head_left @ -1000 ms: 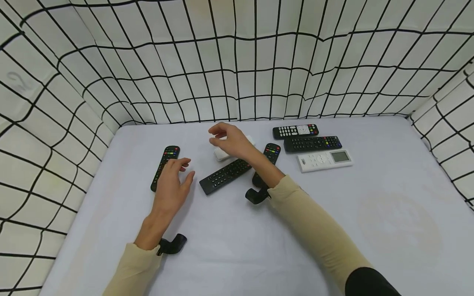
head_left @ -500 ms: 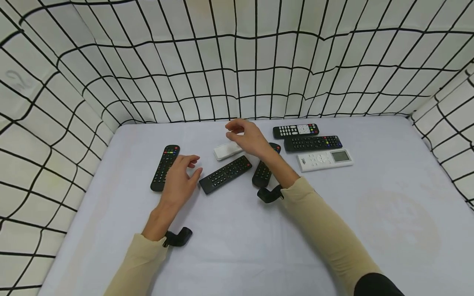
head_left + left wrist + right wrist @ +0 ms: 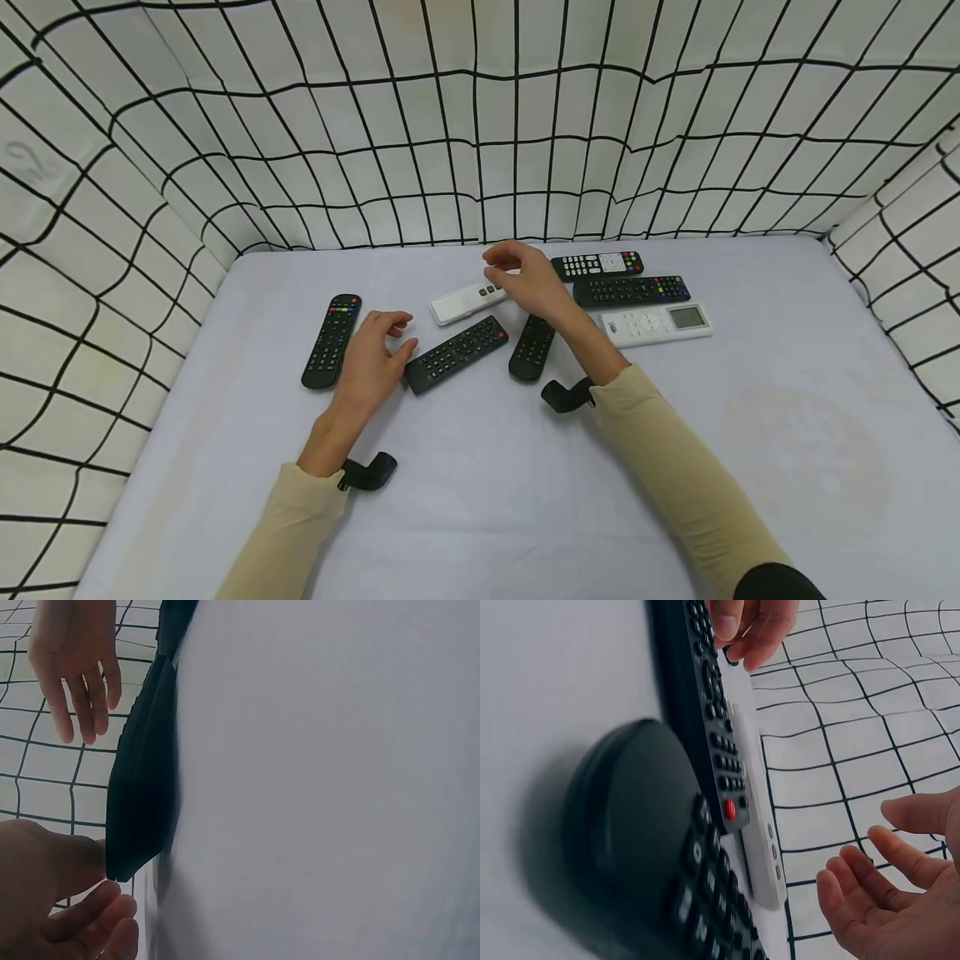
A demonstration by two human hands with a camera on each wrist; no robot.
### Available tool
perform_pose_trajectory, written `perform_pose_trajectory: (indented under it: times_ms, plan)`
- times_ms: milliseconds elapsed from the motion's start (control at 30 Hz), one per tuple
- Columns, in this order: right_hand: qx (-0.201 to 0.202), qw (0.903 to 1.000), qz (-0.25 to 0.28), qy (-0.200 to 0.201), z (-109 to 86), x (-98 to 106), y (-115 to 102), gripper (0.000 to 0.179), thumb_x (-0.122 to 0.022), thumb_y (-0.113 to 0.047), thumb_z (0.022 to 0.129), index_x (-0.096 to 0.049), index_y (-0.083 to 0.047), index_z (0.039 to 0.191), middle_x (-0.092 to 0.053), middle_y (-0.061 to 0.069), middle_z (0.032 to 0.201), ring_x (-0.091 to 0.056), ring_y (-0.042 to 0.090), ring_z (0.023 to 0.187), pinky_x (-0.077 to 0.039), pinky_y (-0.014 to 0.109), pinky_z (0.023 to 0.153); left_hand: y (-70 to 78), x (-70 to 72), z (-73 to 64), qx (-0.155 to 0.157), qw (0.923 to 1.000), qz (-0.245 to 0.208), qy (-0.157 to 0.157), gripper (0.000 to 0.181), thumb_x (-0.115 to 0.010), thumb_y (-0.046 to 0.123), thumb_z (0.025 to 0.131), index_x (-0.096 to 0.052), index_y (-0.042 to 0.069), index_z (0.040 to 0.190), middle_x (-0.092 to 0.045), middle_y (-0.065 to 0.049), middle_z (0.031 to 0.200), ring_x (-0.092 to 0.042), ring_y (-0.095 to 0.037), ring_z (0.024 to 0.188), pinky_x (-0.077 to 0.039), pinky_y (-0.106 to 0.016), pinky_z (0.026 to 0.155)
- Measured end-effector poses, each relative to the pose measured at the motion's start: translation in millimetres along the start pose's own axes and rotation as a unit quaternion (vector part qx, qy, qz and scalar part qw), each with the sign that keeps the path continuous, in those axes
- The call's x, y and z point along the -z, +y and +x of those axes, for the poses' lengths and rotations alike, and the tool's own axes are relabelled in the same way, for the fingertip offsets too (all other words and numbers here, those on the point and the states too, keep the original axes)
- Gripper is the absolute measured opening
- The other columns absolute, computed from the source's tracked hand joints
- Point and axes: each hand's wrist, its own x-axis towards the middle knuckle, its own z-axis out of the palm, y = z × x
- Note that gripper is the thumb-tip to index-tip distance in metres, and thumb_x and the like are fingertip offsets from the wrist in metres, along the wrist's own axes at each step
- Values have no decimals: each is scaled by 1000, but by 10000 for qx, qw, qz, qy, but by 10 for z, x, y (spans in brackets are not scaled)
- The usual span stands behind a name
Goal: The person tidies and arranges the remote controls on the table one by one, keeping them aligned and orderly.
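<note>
On a wht table [image 3: 480, 508], L to R: far-left blk remote [image 3: 326, 350]; L hand [image 3: 371, 358], fingers loosely bent, thumb apart, gripping nothing, thumb near L end of slim blk remote [image 3: 456, 354]; plain wht remote [image 3: 461, 304] just behind; rounded blk remote [image 3: 531, 350], partly hidden by R hand [image 3: 531, 282], fingers loosely curved, thumb apart, nothing held, nr plain wht remote's R end; then blk remote w/ wht pad [image 3: 585, 266], wide blk remote [image 3: 632, 291], wht remote w/ screen [image 3: 648, 326].

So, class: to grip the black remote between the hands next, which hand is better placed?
Probably the left hand: it holds nothing and is right by the near end of the black remote. The right hand, also free, hovers farther off, near the slim white remote.
</note>
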Motion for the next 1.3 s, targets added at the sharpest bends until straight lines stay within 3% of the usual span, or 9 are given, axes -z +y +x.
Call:
perform_pose_trajectory:
  times_ms: [500, 1300]
  plan:
    - [-158, 9996, -196, 125, -16, 120, 241, 34, -63, -19, 104, -64, -3, 133, -67, 15, 135, -60, 32, 132, -49, 48, 111, 118, -72, 132, 277, 9988, -59, -398, 43, -70, 12, 100, -59, 3, 140, -60, -17, 129, -62, -33, 116, -52, -46, 93]
    - [-608, 9980, 35, -153, -39, 39, 250, 34, -64, -22, 103, -63, -5, 133, -64, 16, 137, -59, 31, 133, -53, 44, 109, 164, -161, 231, 395, 9980, 41, -489, 57, -73, 15, 98, -52, 2, 149, -62, -20, 133, -64, -37, 120, -52, -51, 101]
